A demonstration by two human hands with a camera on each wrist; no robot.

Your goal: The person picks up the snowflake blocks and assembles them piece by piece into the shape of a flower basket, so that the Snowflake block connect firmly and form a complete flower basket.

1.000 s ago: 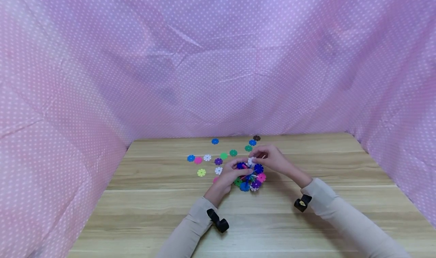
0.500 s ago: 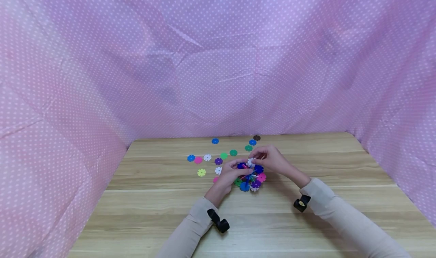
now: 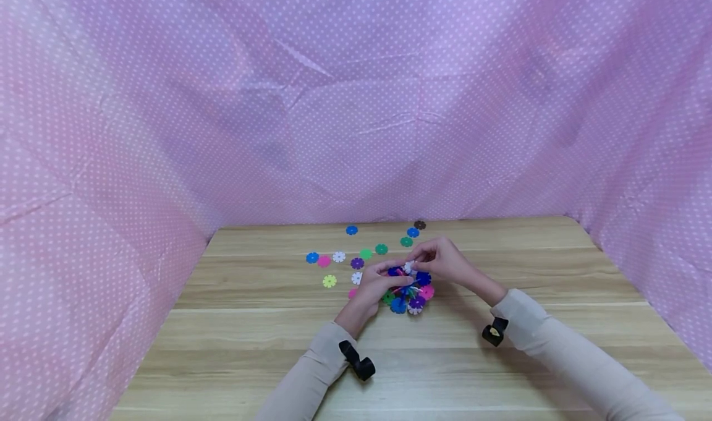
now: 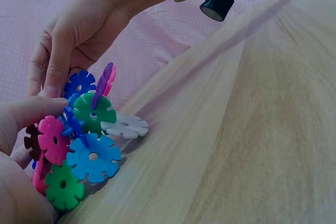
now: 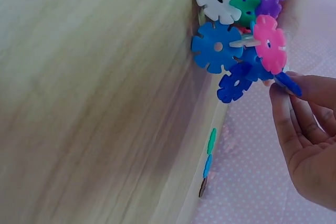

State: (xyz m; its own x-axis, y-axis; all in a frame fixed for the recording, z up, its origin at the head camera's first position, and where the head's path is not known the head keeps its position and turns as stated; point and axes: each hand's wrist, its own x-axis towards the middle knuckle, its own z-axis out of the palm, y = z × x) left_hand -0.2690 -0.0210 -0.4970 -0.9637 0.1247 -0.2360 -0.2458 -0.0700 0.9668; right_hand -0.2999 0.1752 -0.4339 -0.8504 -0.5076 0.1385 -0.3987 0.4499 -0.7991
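Observation:
A cluster of interlocking snowflake discs (image 3: 417, 302), slotted together at many angles, sits on the wooden table. My left hand (image 3: 378, 287) grips its left side, thumb laid over the top. At its far edge, my right hand (image 3: 442, 261) pinches a white disc (image 3: 409, 266) between thumb and fingers. In the left wrist view, a light blue disc (image 4: 94, 170) and a green disc (image 4: 59, 195) face the camera, low in the cluster. The right wrist view has a dark blue disc (image 5: 289, 84) by the right thumb; fingers mostly hide the white one there.
Loose discs lie left of and behind the cluster, among them a yellow one (image 3: 329, 281), a purple one (image 3: 357, 263) and a brown one (image 3: 419, 225) near the back edge. A pink dotted cloth (image 3: 356, 130) rises behind the table (image 3: 233, 347).
The white disc and the right fingertips have shifted very slightly down toward the cluster, which has tilted a little. Both hands keep their hold.

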